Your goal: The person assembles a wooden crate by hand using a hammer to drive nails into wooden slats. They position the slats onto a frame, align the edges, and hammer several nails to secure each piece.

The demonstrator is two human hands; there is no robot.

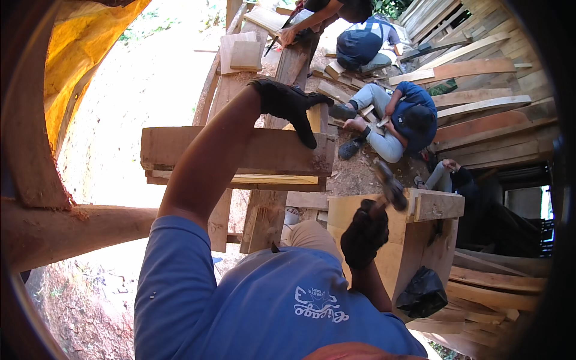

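Observation:
My left hand, in a black glove, reaches across a thick wooden board. Its thumb and forefinger are spread wide at the board's right end, the thumb pointing down over the board's edge. A pale piece of wood shows between those fingers; whether the hand presses on it I cannot tell. In my right hand, also gloved in black, the fingers are closed round the handle of a hammer. The hammer is slightly blurred, its head raised to the right of the board.
A tall wooden box stands at right, a black plastic bag against it. Beyond sit a person in dark blue and another with a dark backpack. A co-worker's hand is at the far beam. Planks line the right.

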